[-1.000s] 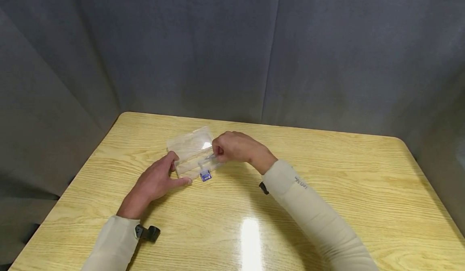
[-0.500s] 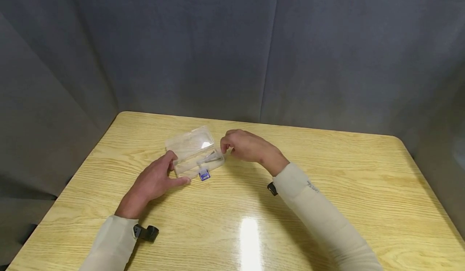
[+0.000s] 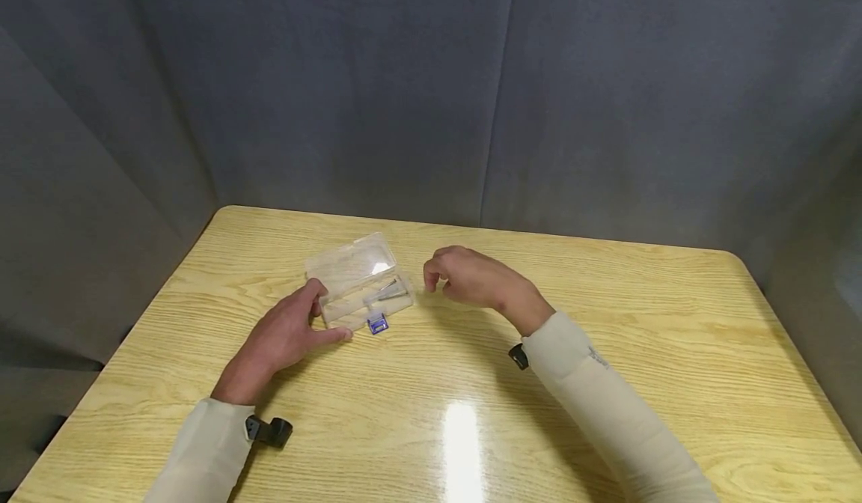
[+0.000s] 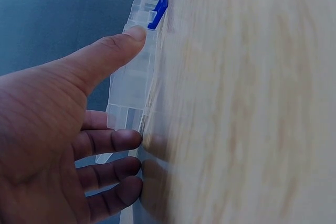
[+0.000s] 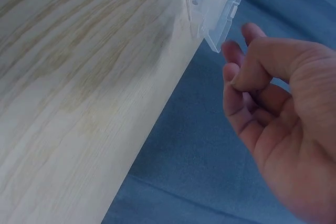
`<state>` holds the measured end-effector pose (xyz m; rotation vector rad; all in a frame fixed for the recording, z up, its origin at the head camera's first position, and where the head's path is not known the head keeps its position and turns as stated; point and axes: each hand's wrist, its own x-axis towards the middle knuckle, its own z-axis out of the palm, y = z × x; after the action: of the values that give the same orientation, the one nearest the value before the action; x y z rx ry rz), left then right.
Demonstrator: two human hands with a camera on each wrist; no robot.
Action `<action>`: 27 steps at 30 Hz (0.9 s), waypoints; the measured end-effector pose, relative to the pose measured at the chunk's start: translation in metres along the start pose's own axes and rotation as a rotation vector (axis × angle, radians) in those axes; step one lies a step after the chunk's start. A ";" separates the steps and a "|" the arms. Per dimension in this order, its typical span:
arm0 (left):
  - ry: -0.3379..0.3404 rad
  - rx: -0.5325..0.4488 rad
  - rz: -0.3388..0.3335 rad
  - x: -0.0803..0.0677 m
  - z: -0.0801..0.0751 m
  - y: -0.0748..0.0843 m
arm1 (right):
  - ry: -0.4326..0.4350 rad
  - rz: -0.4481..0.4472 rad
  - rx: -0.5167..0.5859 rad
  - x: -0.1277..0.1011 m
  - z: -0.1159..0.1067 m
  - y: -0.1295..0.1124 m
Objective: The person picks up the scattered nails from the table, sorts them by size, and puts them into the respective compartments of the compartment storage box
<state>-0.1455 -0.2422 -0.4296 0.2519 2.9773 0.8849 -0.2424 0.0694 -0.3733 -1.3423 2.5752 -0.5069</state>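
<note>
Steadying a small clear plastic case (image 3: 357, 284) on the wooden desk (image 3: 606, 353), with the other hand hovering beside it.

Left hand (image 3: 286, 334) lies flat on the desk at the case's left end, its grip relaxed: the thumb (image 4: 113, 51) is stretched along the case's near wall and the fingertips (image 4: 123, 140) touch the far side, so the case sits between them without being clenched. The case lies toward the back left of the desk with its lid open flat behind it, a blue latch (image 3: 378, 324) jutting from the front edge and a thin metal piece (image 3: 390, 290) lying in the tray. Right hand (image 3: 471, 278) hangs just to the right of the case, not touching it, fingers loosely curled with the thumb near the forefinger, its grip holding nothing.
</note>
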 end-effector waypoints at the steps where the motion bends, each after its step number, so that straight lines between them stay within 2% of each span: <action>1: 0.001 0.002 0.000 0.000 0.000 0.000 | 0.001 0.001 0.000 -0.002 0.000 0.001; 8: -0.003 -0.006 -0.015 -0.002 0.000 -0.001 | 0.026 0.025 -0.002 -0.014 0.002 0.004; 18: -0.003 -0.006 -0.006 -0.002 0.001 0.001 | 0.073 0.029 0.002 -0.046 -0.001 0.014; 27: -0.003 -0.003 -0.005 -0.002 0.001 0.002 | 0.051 0.091 0.020 -0.077 -0.005 0.022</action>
<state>-0.1435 -0.2403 -0.4298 0.2452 2.9727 0.8876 -0.2163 0.1451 -0.3765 -1.2149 2.6506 -0.5562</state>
